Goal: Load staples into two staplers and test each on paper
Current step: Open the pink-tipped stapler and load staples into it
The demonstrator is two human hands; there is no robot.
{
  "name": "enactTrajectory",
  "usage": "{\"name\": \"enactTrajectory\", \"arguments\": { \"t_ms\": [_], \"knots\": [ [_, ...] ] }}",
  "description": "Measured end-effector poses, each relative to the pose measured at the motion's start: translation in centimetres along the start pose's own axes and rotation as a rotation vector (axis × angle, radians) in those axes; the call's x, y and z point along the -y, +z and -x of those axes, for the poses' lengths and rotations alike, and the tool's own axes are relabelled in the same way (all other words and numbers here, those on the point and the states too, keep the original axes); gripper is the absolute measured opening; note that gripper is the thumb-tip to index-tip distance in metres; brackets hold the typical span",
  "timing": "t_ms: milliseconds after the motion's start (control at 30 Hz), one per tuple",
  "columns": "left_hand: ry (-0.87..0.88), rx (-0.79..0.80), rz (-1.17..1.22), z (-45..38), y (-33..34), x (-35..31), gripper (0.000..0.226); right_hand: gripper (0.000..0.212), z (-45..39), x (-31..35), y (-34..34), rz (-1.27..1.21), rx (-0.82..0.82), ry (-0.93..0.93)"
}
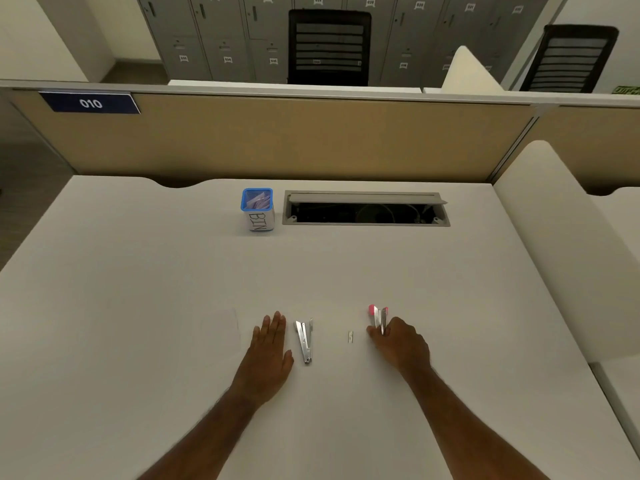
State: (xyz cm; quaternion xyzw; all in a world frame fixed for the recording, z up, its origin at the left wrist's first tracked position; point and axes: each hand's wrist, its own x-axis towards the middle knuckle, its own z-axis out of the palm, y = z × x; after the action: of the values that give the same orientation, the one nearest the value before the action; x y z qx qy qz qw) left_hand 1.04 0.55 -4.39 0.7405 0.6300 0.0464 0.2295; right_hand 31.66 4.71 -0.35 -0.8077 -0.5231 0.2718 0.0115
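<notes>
So the count: two staplers on the tabletop (138, 271), a silver stapler (304, 341) lying opened out and a pink stapler (378, 317) also opened. One little strip of staples (350, 337) between them. One faint sheet of paper (220, 327) off to the left. One blue-rimmed cup (258, 209) labelled BIN. Two hands, left hand (268, 351) and right hand (398, 344). Two black chairs, one chair (329, 46) straight across and another chair (571, 57) to the right.

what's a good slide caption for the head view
Left hand flat beside silver stapler; right hand grips pink stapler.
</notes>
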Motion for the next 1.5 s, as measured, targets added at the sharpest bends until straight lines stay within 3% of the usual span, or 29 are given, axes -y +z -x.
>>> {"name": "enactTrajectory", "arguments": {
  "t_ms": [267, 500, 733, 867, 1000, 1233, 1500],
  "knots": [
    [-0.162, -0.095, 0.499, 0.9, -3.6, -4.1, 0.068, 0.042, 0.6, 0.9, -0.5, -0.168, 0.081, -0.055],
    [-0.361, -0.084, 1.026, 1.2, -6.4, -8.2, 0.019, 0.038, 3.9, 4.3, -1.8, -0.384, 0.152, -0.315],
    [-0.399, 0.045, 1.368, 2.2, -10.1, -9.7, 0.03, 0.018, 8.2, 7.2, -3.8, -0.534, 0.282, -0.546],
    [-0.311, 0.047, 1.365, 2.5, -11.2, -10.1, 0.033, 0.022, 9.7, 8.0, -4.2, -0.549, 0.339, -0.622],
    [-0.304, -0.023, 1.268, 2.8, -11.8, -10.5, 0.025, 0.044, 10.7, 8.4, -4.5, -0.555, 0.36, -0.646],
    [-0.327, -0.074, 1.197, 3.7, -12.6, -10.3, 0.017, 0.023, 11.2, 8.7, -4.3, -0.571, 0.338, -0.66],
    [-0.346, -0.155, 1.044, 4.1, -13.3, -9.8, 0.013, 0.025, 11.9, 9.0, -4.6, -0.567, 0.391, -0.684]
  ]
}}
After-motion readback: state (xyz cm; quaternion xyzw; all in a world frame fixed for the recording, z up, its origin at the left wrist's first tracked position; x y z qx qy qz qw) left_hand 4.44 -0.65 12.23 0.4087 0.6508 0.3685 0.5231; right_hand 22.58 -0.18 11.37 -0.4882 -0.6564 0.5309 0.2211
